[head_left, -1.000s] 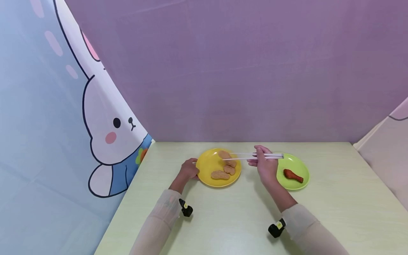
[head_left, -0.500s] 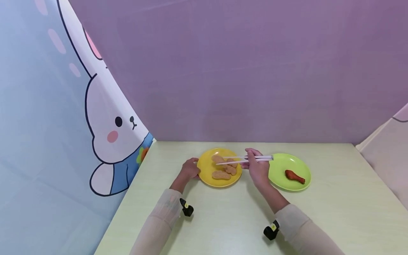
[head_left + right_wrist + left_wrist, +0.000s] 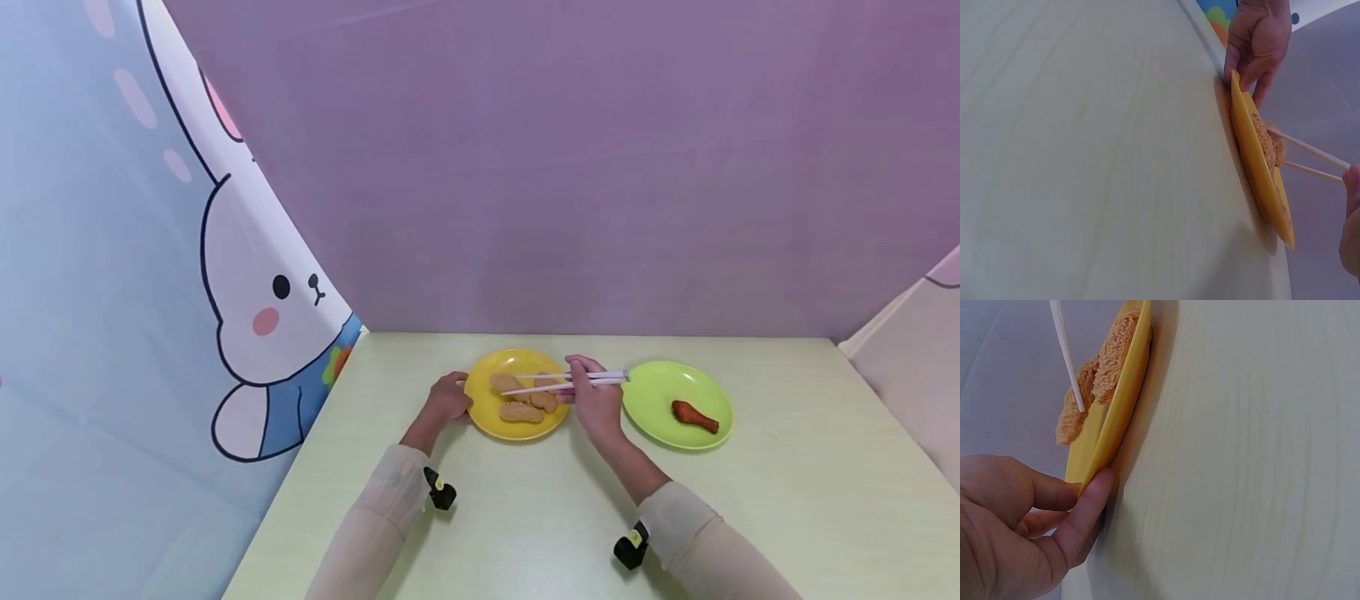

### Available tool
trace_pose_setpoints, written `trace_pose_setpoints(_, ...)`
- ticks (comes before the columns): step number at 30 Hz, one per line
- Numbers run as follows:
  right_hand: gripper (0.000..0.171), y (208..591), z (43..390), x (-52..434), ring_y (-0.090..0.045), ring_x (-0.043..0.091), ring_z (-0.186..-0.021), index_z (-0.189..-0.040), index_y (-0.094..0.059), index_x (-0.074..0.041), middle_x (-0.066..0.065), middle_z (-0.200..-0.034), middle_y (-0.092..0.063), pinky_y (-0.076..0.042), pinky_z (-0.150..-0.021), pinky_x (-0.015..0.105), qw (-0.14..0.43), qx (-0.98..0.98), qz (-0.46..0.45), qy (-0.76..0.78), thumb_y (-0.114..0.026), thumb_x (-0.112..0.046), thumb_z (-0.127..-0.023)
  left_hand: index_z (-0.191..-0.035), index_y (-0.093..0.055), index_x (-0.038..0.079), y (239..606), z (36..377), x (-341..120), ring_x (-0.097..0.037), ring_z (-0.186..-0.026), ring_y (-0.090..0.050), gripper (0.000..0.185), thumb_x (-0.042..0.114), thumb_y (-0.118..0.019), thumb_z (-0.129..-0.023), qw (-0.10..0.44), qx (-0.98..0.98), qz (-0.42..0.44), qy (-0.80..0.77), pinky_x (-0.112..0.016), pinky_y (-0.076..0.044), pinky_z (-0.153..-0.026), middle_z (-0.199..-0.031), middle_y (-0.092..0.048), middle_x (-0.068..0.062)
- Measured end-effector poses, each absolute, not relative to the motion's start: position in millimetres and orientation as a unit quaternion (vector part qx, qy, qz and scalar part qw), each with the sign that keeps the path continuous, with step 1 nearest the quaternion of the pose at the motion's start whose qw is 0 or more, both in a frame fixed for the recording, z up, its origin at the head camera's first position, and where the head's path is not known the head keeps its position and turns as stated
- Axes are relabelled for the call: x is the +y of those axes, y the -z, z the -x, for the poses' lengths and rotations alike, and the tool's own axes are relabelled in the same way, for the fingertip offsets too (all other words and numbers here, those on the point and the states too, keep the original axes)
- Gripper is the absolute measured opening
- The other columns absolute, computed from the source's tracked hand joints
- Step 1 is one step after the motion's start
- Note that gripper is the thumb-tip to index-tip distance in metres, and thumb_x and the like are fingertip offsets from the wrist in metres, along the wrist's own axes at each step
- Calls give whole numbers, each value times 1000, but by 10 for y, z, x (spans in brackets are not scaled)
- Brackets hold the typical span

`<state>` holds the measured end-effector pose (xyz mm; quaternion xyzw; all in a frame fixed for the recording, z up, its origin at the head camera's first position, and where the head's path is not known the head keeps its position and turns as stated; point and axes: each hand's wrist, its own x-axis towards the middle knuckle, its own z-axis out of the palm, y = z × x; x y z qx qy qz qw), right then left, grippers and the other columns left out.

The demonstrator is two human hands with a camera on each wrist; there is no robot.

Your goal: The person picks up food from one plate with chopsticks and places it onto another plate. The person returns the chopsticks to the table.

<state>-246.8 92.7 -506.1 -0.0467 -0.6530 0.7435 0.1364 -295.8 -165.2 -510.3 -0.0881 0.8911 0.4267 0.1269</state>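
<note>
My left hand (image 3: 448,397) pinches the left rim of a yellow plate (image 3: 483,421), thumb and fingers on either side of the edge in the left wrist view. Several tan, crumb-coated pieces that look like fried chicken (image 3: 521,412) are at the plate. In my right hand (image 3: 597,404) is a pair of white chopsticks (image 3: 607,377), pointing left over the plate. Their tips lie at either side of the leftmost crumb-coated piece (image 3: 1075,412), which appears tilted and partly raised. Part of the food is hidden behind the chopsticks and right hand.
A green plate (image 3: 651,421) stands right of the right hand, bearing a reddish-brown drumstick (image 3: 695,416). The pale wood-grain table (image 3: 517,517) ends at a purple backdrop (image 3: 585,167). A rabbit-print cloth (image 3: 247,333) hangs at the left.
My right hand and the chopsticks have moved left and slightly toward me, and the leftmost crumb-coated piece has shifted left with the tips. The left hand stays at the plate rim.
</note>
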Motion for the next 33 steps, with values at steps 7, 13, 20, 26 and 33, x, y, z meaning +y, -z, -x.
trace_pose_setpoints(7, 37, 5028, 2466, 929, -73, 11, -63, -121, -70, -2, 0, -83, -71, -64, -60, 31, 138, -652, 42, -745, -61, -33, -102, -145, -53, 7, 5106, 2956, -1645, -15, -66, -70, 64, -8, -58, -83, 129, 890, 95, -426, -27, -61, -58, -119, -69, -18)
trace_pose_setpoints(13, 35, 4974, 2422, 955, -75, 17, -67, -121, -70, -3, 0, -83, -71, -64, -62, 34, 124, -648, 54, -750, -59, -31, -103, -146, -52, 8, 5092, 2969, -1640, -14, -64, -69, 63, -7, -59, -85, 136, 891, 106, -420, -25, -60, -56, -117, -69, -18)
trace_pose_setpoints(20, 35, 4910, 2372, 1049, -74, 11, -65, -122, -67, -1, -3, -81, -71, -63, -59, 29, 125, -633, 48, -763, -57, -30, -104, -146, -52, 7, 5075, 2955, -1646, -15, -64, -69, 63, -7, -59, -85, 135, 891, 106, -420, -26, -60, -55, -118, -69, -18)
trace_pose_setpoints(26, 33, 4862, 2332, 1167, -75, 11, -66, -120, -67, -2, -2, -82, -72, -64, -59, 30, 132, -631, 49, -763, -58, -29, -104, -146, -52, 8, 5072, 2946, -1641, -15, -63, -69, 63, -7, -58, -85, 136, 890, 108, -421, -26, -60, -56, -118, -69, -18)
trace_pose_setpoints(33, 29, 4829, 2274, 1300, -76, 13, -66, -119, -68, -4, 0, -83, -72, -63, -59, 31, 133, -622, 58, -769, -59, -27, -103, -147, -51, 8, 5087, 2958, -1650, -15, -66, -69, 63, -6, -59, -86, 137, 890, 104, -422, -26, -61, -57, -120, -68, -18)
